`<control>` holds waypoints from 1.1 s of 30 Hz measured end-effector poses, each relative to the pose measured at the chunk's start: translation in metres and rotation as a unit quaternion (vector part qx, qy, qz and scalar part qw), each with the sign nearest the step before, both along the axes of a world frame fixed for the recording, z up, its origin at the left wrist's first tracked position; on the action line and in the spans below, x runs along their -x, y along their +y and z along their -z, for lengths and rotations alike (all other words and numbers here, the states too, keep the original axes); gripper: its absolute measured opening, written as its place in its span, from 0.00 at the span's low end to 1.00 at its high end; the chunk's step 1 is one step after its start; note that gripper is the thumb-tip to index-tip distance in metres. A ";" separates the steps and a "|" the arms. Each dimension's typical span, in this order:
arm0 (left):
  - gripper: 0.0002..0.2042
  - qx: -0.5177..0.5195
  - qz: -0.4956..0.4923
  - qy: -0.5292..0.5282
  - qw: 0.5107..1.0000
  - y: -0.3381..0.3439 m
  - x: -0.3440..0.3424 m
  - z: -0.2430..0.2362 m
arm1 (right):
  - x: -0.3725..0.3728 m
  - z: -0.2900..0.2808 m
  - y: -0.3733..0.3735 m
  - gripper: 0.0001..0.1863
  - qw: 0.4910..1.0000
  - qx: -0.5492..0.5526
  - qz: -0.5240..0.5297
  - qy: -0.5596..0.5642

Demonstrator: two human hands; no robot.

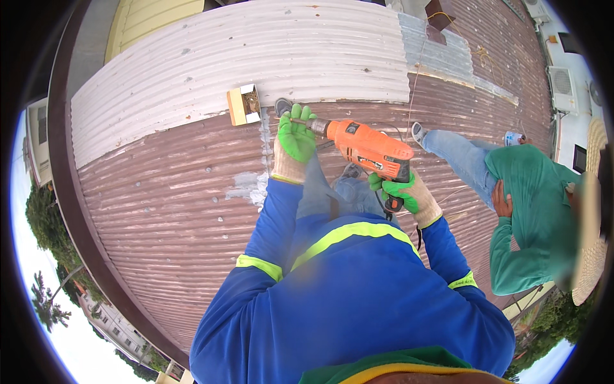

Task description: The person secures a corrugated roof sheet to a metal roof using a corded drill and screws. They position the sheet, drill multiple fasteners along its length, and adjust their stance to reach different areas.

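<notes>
An orange corded power drill (372,148) lies across in front of me, its chuck toward my left. My right hand (411,194), in a cream glove with a green coated palm, is closed round the black handle. At the other end my left hand (295,139), gloved alike, has its fingers curled at the bit (299,121) in front of the metal chuck (318,127). What else those fingers may hold is too small to make out. Just beyond the left hand, an open cardboard box (244,105) of small brownish pieces, probably screws, rests on the roof.
I stand on a brown corrugated metal roof (160,185), with a pale sheet (256,51) overlying its far part. At right another person (537,205) in a green top and straw hat sits close by. A thin cord (414,89) runs across the sheets. The roof's edge (83,211) curves along the left.
</notes>
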State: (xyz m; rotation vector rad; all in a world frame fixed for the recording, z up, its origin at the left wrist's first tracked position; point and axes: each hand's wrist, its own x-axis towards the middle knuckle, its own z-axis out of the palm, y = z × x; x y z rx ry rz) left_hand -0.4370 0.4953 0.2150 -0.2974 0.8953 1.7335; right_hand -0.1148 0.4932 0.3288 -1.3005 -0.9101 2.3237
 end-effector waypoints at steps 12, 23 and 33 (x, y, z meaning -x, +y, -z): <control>0.14 -0.025 0.019 -0.111 0.993 -0.015 0.040 0.021 | 0.023 -0.005 0.013 0.35 0.922 -0.332 -0.146 -0.135; 0.15 0.109 0.002 -0.157 0.981 0.019 0.073 0.091 | 0.112 0.003 0.070 0.49 0.723 -0.541 -0.328 -0.276; 0.09 0.233 0.136 -0.182 0.946 0.136 0.140 0.094 | 0.222 -0.002 0.148 0.53 0.731 -0.408 -0.388 -0.385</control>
